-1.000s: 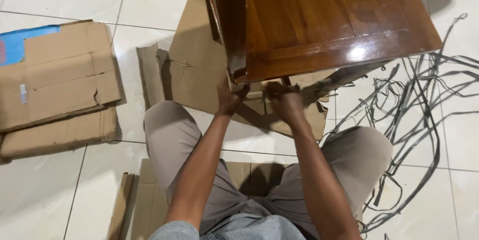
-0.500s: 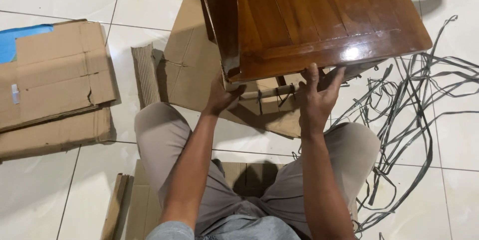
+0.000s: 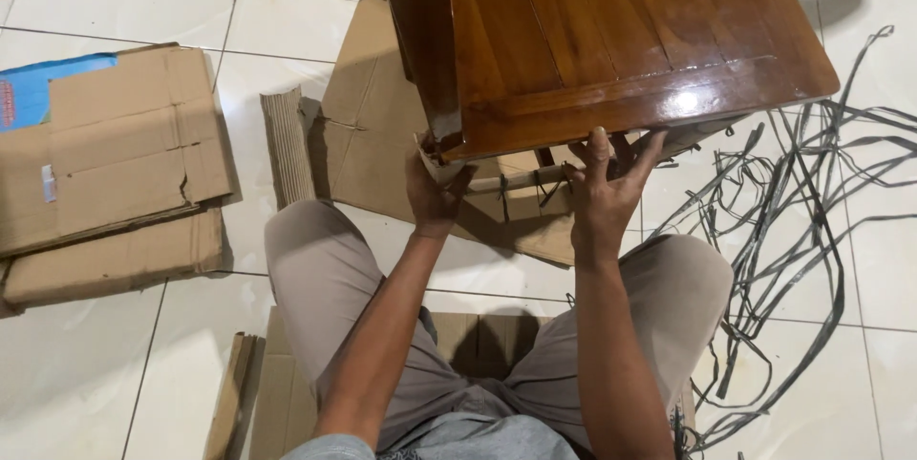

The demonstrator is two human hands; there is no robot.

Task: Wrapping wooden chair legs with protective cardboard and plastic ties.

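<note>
A: Starting at our grip. Our left hand (image 3: pixel 432 194) is closed on the near corner of the wooden table (image 3: pixel 611 30), fingers pinching a torn scrap of cardboard wrap (image 3: pixel 441 170) right under that corner. Our right hand (image 3: pixel 604 191) is spread flat, fingers up against the near edge and resting on the wrapped rail (image 3: pixel 521 178); it clasps nothing that we can see.

B: So which step are we in?

A: Our reading is unwrapping: peeling the last packing off the leg and rail. Black strap ties seem to cross the rail, though shadow under the edge makes that hard to tell. The next move would call for a firmer pinch on the scrap and a pull toward 6 o'clock while the right hand steadies the table.

B: And the room around us?

A: The table sits at 12 o'clock on a flattened cardboard sheet (image 3: pixel 368 135), its glossy edge overhanging our fingers. Our knees crowd 5 and 7 o'clock. Loose plastic strapping (image 3: pixel 793 221) sprawls at 3 o'clock, folded cardboard boxes (image 3: pixel 105 164) lie at 9 o'clock, well apart. Bare tiled floor (image 3: pixel 115 384) shows at 8 o'clock.
</note>
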